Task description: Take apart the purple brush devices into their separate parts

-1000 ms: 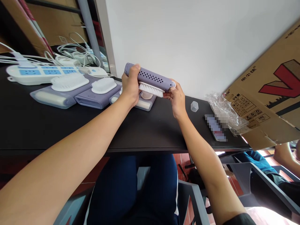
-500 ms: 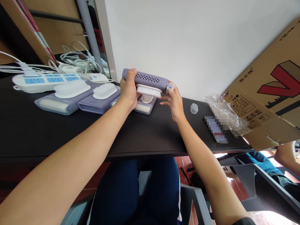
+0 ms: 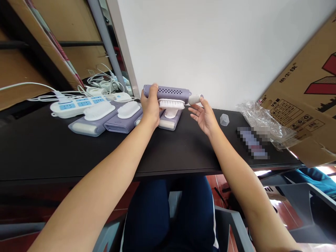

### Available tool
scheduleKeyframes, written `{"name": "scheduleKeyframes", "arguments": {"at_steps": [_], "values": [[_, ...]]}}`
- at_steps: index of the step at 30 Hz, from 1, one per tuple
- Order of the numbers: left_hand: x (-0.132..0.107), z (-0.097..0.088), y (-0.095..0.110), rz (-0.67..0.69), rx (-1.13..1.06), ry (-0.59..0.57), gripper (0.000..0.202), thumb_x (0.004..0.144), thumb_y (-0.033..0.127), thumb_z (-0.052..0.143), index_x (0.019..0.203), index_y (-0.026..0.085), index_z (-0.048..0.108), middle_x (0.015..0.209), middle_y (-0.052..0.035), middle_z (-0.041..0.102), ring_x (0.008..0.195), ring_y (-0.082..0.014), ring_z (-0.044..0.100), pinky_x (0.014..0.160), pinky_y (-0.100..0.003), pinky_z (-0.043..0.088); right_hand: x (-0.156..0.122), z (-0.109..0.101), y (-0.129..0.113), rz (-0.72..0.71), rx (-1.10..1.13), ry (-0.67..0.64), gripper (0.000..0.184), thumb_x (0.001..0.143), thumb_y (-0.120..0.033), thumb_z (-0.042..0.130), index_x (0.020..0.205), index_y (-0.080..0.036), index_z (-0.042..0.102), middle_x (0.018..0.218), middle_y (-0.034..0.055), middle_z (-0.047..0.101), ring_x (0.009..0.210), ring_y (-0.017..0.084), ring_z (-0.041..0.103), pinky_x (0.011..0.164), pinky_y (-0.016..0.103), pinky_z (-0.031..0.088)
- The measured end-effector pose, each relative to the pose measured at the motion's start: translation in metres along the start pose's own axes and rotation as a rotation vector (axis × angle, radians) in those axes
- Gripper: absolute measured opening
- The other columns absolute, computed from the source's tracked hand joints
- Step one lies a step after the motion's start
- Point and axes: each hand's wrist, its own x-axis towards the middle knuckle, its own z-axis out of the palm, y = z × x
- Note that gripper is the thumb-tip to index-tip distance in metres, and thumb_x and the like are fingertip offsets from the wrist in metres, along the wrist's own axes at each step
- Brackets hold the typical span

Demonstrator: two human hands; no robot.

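My left hand [image 3: 151, 106] is wrapped round the left part of a purple cylindrical body [image 3: 173, 92] with a band of small holes. My right hand [image 3: 206, 117] pinches a pale ribbed cylinder [image 3: 194, 99] between thumb and finger, its other fingers spread. This cylinder lies roughly in line with the body, at its right end; whether it is attached I cannot tell. Just beneath the body is a white-bristled brush [image 3: 172, 104]; its join to the body is hidden. Behind and below stands a purple case [image 3: 168, 124] with a pale roll in it.
More purple cases [image 3: 89, 127] topped with white brushes [image 3: 98, 110] stand left, before a power strip [image 3: 78, 105] with tangled cables. On the right lie a small clear cap [image 3: 224, 120], a blurred phone [image 3: 252, 143], crumpled plastic wrap [image 3: 265, 119] and a large carton [image 3: 307, 105].
The ribbed cylinder now shows side-on at the body's right end; earlier its round end faced me. My right hand has shifted with it. The view has turned slightly left.
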Motion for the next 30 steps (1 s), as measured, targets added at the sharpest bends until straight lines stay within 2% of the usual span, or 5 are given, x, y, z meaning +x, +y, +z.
{"name": "scheduleKeyframes", "arguments": {"at_steps": [12, 16, 19, 22, 30], "values": [[-0.009, 0.008, 0.016, -0.011, -0.078, 0.054, 0.027, 0.097, 0.042, 0.063, 0.112, 0.022, 0.054, 0.103, 0.0007, 0.067, 0.090, -0.0150, 0.071, 0.072, -0.029, 0.063, 0.022, -0.043, -0.005, 0.219, 0.038, 0.403, 0.042, 0.103, -0.062, 0.042, 0.109, -0.023, 0.057, 0.090, 0.0054, 0.065, 0.089, 0.020, 0.076, 0.076, 0.031, 0.066], [-0.009, 0.007, 0.017, -0.018, -0.067, 0.052, 0.024, 0.100, 0.040, 0.061, 0.114, 0.022, 0.054, 0.106, 0.0005, 0.069, 0.093, -0.0151, 0.071, 0.075, -0.027, 0.063, 0.024, -0.054, -0.008, 0.084, -0.491, 0.370, 0.025, 0.096, -0.042, 0.058, 0.115, -0.025, 0.062, 0.106, 0.0039, 0.068, 0.092, 0.018, 0.071, 0.088, 0.035, 0.064], [-0.009, 0.007, 0.018, -0.016, -0.062, 0.053, 0.024, 0.100, 0.040, 0.060, 0.115, 0.022, 0.054, 0.106, 0.0006, 0.068, 0.092, -0.0152, 0.071, 0.075, -0.028, 0.064, 0.022, -0.062, -0.013, -0.047, -1.035, 0.283, 0.035, 0.091, -0.025, 0.059, 0.126, -0.026, 0.064, 0.138, 0.0082, 0.064, 0.114, 0.022, 0.068, 0.109, 0.043, 0.055], [-0.009, 0.007, 0.018, -0.015, -0.061, 0.052, 0.024, 0.100, 0.039, 0.059, 0.114, 0.021, 0.055, 0.104, 0.0007, 0.068, 0.090, -0.0147, 0.071, 0.075, -0.028, 0.064, 0.018, -0.069, -0.017, 0.018, -1.467, 0.188, 0.043, 0.089, -0.014, 0.056, 0.128, -0.027, 0.068, 0.155, 0.0093, 0.056, 0.131, 0.030, 0.063, 0.122, 0.054, 0.040], [-0.007, 0.007, 0.017, -0.007, -0.078, 0.045, 0.025, 0.098, 0.040, 0.061, 0.115, 0.022, 0.055, 0.104, 0.0004, 0.068, 0.089, -0.0149, 0.071, 0.077, -0.030, 0.064, 0.018, -0.081, -0.022, 0.113, -1.648, 0.142, 0.048, 0.090, -0.014, 0.058, 0.134, -0.030, 0.071, 0.161, 0.0088, 0.058, 0.154, 0.034, 0.044, 0.128, 0.055, 0.028]]}}
